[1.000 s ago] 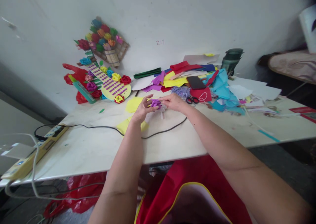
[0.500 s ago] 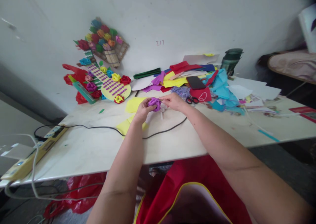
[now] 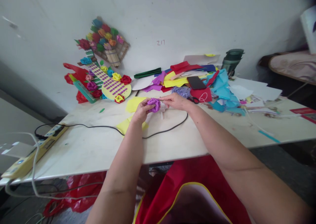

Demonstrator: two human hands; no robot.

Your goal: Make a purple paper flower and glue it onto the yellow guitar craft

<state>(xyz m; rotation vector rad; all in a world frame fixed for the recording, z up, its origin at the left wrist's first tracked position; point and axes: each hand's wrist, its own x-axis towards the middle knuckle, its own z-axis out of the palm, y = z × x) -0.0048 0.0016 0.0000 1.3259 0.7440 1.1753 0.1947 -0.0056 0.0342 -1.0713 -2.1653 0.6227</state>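
Both of my hands meet over the middle of the white table (image 3: 93,148). My left hand (image 3: 140,111) is closed around a small purple paper flower (image 3: 154,104), its fingers curled under it. My right hand (image 3: 175,101) pinches the flower's right side with fingertips together. Yellow paper pieces (image 3: 134,104) lie just under and left of my hands. A black cable (image 3: 170,127) runs across the table below them.
A heap of coloured paper sheets (image 3: 197,77), black scissors (image 3: 195,100) and a dark green bottle (image 3: 230,62) lie at the back. A paper guitar with paper roses (image 3: 108,84) leans against the wall at left. A power strip (image 3: 32,153) sits at the table's left edge.
The purple flower has turned in my left hand from a flat edge-on shape to a rounded bloom. Both hands stayed in about the same place.
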